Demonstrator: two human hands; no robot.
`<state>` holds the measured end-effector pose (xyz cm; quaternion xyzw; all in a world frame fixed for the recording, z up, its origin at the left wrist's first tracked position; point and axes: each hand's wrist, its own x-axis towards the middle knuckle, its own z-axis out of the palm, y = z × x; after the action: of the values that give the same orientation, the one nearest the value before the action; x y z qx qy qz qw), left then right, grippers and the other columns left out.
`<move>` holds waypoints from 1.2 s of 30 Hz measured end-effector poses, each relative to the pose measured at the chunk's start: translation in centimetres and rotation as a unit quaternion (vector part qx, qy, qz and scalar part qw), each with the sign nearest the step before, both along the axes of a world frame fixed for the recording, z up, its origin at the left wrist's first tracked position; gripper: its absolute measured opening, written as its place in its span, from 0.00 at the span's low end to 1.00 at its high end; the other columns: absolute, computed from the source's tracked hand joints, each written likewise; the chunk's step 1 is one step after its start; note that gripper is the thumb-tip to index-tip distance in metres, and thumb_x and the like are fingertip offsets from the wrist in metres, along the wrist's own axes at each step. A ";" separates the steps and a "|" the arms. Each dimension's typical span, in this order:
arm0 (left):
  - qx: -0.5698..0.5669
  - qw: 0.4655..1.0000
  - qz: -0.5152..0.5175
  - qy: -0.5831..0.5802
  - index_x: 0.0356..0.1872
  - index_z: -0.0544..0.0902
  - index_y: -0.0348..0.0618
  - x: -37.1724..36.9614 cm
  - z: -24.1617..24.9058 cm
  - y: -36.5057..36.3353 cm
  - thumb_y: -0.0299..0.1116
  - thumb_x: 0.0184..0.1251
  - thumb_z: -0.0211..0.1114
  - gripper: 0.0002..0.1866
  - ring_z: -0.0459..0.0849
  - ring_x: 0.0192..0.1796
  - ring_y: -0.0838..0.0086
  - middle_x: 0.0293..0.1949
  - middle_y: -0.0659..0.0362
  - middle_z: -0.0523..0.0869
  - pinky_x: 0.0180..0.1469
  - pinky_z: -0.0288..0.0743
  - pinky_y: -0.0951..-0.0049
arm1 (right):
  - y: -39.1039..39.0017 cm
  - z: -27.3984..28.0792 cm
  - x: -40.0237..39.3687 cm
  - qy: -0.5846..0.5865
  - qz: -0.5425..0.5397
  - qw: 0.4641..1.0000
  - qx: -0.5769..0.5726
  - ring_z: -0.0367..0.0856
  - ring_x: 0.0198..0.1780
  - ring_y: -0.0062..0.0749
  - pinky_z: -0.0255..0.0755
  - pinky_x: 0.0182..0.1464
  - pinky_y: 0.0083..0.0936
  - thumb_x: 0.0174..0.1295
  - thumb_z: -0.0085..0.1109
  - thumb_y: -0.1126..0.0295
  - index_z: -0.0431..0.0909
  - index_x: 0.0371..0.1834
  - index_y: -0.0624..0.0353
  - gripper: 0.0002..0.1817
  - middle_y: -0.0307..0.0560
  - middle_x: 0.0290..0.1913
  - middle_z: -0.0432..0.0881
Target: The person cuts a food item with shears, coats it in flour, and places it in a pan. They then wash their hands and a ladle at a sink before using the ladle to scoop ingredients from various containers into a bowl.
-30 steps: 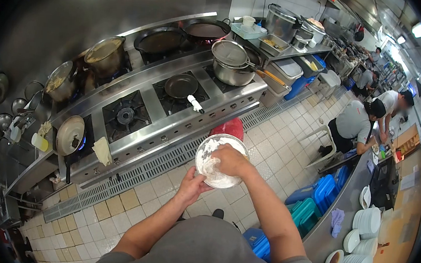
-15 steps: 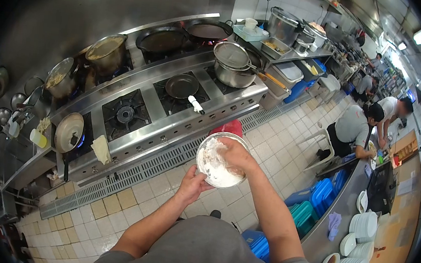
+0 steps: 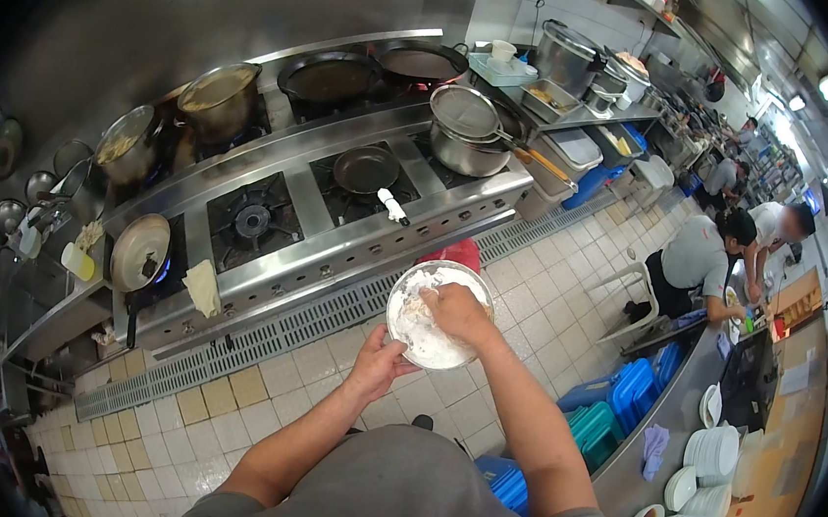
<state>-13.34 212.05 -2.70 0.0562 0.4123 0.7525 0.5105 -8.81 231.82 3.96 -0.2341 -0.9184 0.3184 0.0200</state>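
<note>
Left hand point(image 3: 378, 366) grips rim of round silver metal bowl point(image 3: 441, 366), held above pale tiled floor point(image 3: 537, 314). Right hand point(image 3: 460, 317) in white powder point(image 3: 417, 340); cannot tell if clenched. Hard push against one-sided grip could tip bowl.

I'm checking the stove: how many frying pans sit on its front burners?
2: the light pan at the left end, the small dark pan near the middle.
</note>
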 end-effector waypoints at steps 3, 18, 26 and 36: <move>-0.003 1.000 0.001 0.002 0.73 0.61 0.40 -0.1 0.2 -0.2 0.26 0.75 0.57 0.28 0.88 0.57 0.58 0.62 0.46 0.80 0.59 0.86 0.52 | -0.7 2.1 0.3 0.016 -0.022 0.991 -0.134 0.90 0.44 0.54 0.81 0.52 0.43 0.74 0.56 0.52 0.86 0.49 0.71 0.26 0.64 0.38 0.89; 0.000 1.000 0.013 -0.014 0.73 0.58 0.39 -0.1 -0.2 -1.0 0.28 0.76 0.59 0.29 0.88 0.57 0.56 0.63 0.44 0.79 0.60 0.86 0.50 | -1.0 0.9 1.7 0.062 -0.003 0.981 -0.185 0.87 0.54 0.39 0.78 0.60 0.33 0.68 0.52 0.75 0.82 0.61 0.65 0.20 0.57 0.51 0.88; 0.010 1.000 0.021 -0.020 0.73 0.58 0.37 0.1 -0.4 -1.3 0.27 0.76 0.58 0.29 0.88 0.57 0.55 0.64 0.43 0.79 0.61 0.85 0.49 | -1.4 -0.6 2.6 0.026 0.072 0.979 -0.188 0.88 0.54 0.41 0.79 0.58 0.34 0.61 0.64 0.71 0.84 0.57 0.64 0.20 0.55 0.50 0.89; -0.013 1.000 0.010 -0.010 0.73 0.61 0.42 0.0 -1.3 -1.1 0.27 0.76 0.58 0.27 0.89 0.56 0.57 0.63 0.45 0.81 0.59 0.86 0.50 | -3.1 1.2 2.8 0.079 0.017 0.996 -0.023 0.86 0.55 0.59 0.78 0.59 0.41 0.56 0.67 0.75 0.82 0.59 0.64 0.24 0.66 0.47 0.88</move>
<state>-13.39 210.93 -4.05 0.0380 0.4174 0.7524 0.5082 -5.99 228.73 5.19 -0.1930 -0.9100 0.3575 0.0820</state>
